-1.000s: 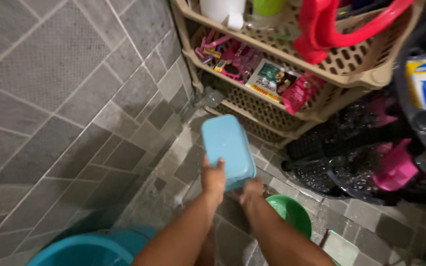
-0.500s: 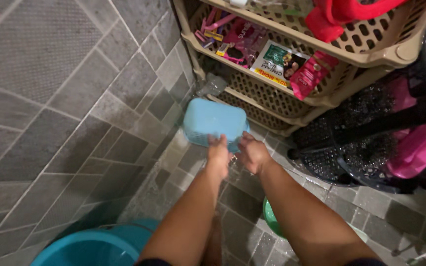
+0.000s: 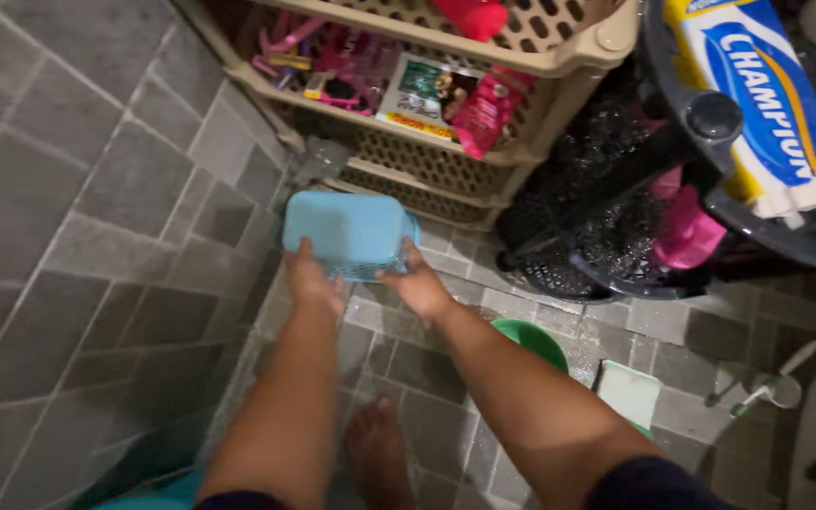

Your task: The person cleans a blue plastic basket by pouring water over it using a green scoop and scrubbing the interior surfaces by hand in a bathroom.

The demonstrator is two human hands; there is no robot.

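Above the wet tiled floor (image 3: pixel 521 312), a light blue basket (image 3: pixel 347 231) is gripped upside down by the left hand (image 3: pixel 312 279) and right hand (image 3: pixel 419 283); draining seems underway, so a steady grip is needed.

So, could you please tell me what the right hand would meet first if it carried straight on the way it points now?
Most likely the lower tier of the beige basket rack, since the right hand already holds the light blue basket and points up-frame toward it; depth is unclear.
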